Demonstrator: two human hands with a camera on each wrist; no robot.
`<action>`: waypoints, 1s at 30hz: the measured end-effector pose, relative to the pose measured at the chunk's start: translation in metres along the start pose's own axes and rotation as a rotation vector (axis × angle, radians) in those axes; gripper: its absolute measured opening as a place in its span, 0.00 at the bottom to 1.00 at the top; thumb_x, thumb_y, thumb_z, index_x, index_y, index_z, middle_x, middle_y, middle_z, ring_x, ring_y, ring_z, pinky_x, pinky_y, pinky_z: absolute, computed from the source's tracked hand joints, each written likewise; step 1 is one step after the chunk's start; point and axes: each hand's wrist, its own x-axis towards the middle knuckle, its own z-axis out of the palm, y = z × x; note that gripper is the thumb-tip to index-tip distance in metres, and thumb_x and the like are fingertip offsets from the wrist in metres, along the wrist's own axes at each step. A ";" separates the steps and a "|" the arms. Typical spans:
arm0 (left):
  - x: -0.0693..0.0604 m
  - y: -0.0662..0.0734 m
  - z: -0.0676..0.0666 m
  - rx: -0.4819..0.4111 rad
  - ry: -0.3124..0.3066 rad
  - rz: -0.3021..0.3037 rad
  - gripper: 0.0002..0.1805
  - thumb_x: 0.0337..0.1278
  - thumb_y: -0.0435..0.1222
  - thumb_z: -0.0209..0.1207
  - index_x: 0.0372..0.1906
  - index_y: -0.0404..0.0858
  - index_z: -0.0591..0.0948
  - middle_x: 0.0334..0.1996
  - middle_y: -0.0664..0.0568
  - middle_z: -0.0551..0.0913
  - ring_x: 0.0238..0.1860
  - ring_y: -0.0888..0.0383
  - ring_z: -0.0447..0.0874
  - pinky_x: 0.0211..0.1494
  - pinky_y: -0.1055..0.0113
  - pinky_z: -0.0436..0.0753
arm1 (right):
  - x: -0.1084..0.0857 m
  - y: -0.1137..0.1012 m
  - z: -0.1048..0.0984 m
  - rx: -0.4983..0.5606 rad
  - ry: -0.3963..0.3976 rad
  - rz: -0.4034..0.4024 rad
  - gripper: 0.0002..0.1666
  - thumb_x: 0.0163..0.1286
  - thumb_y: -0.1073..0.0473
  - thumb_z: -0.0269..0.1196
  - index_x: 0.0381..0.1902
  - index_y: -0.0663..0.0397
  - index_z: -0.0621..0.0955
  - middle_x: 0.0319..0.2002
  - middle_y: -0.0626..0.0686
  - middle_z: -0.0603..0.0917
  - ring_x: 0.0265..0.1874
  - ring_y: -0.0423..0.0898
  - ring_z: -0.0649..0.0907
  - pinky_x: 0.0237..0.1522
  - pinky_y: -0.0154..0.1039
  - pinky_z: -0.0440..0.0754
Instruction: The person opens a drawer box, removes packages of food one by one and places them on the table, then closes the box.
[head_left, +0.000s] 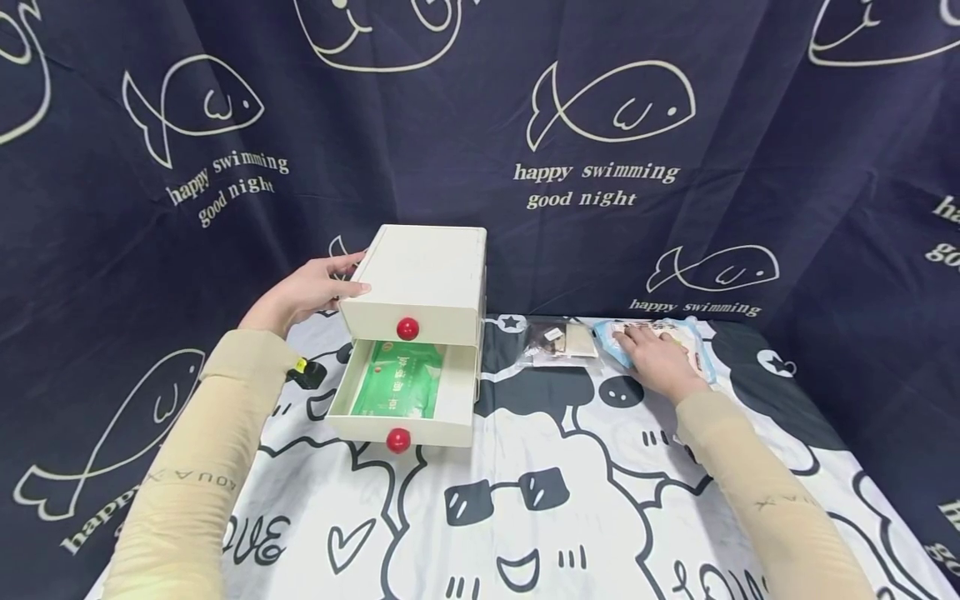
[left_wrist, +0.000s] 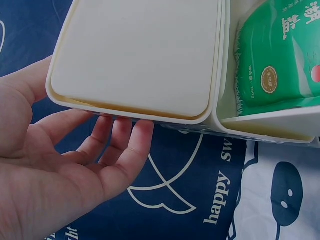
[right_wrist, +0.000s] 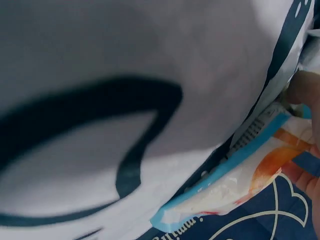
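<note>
A white drawer unit (head_left: 420,258) with red knobs stands left of centre, its lower drawer (head_left: 457,392) pulled out. Inside that drawer lies a green bag of salt (head_left: 401,379), its printing readable in the left wrist view. My left hand (head_left: 311,287) holds the unit's upper left corner, thumb on the top edge and bent fingertips (left_wrist: 142,132) against the side. At the right, my right hand (head_left: 660,358) lies over a white packet with blue edges (head_left: 701,342). Thumb and fingers grip the packet (right_wrist: 235,185) in the right wrist view, partly out of frame.
Beside the packet lies a clear plastic bag (head_left: 558,343) with beige and dark contents. A small black object with a yellow patch (head_left: 306,373) is left of the unit. Behind the table hangs a dark blue fish-print curtain (head_left: 450,150). A white patterned cloth (head_left: 555,500) covers the table.
</note>
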 end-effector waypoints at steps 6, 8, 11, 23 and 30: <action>-0.008 0.010 0.001 -0.026 -0.018 -0.002 0.39 0.59 0.37 0.61 0.73 0.44 0.57 0.62 0.40 0.61 0.38 0.58 0.72 0.37 0.68 0.75 | -0.002 -0.006 -0.004 0.003 -0.027 0.065 0.40 0.53 0.60 0.70 0.63 0.61 0.69 0.59 0.65 0.71 0.60 0.63 0.69 0.47 0.64 0.71; -0.013 0.016 0.002 -0.035 -0.028 -0.007 0.39 0.59 0.35 0.61 0.73 0.42 0.57 0.62 0.39 0.61 0.37 0.59 0.73 0.37 0.69 0.75 | -0.003 -0.006 -0.007 0.008 -0.038 0.084 0.41 0.54 0.59 0.70 0.65 0.61 0.68 0.60 0.66 0.71 0.61 0.64 0.68 0.47 0.65 0.70; -0.015 0.020 0.002 -0.034 -0.031 -0.014 0.38 0.59 0.34 0.60 0.73 0.41 0.57 0.62 0.39 0.61 0.38 0.58 0.72 0.38 0.68 0.75 | -0.003 -0.007 -0.011 0.027 -0.042 0.108 0.45 0.53 0.59 0.70 0.67 0.61 0.65 0.60 0.65 0.70 0.61 0.63 0.68 0.48 0.65 0.69; 0.000 -0.001 0.000 -0.008 0.001 0.006 0.39 0.58 0.40 0.62 0.73 0.48 0.58 0.60 0.43 0.63 0.42 0.55 0.71 0.41 0.67 0.75 | -0.005 -0.013 -0.037 0.062 0.006 0.130 0.47 0.52 0.58 0.72 0.68 0.58 0.64 0.57 0.62 0.71 0.56 0.63 0.70 0.43 0.64 0.71; -0.002 0.001 0.000 -0.024 -0.007 0.006 0.39 0.58 0.39 0.62 0.73 0.46 0.58 0.60 0.43 0.62 0.39 0.59 0.72 0.38 0.69 0.75 | -0.004 -0.022 -0.052 0.055 0.049 0.118 0.48 0.52 0.57 0.72 0.68 0.58 0.64 0.58 0.62 0.71 0.54 0.62 0.71 0.41 0.61 0.71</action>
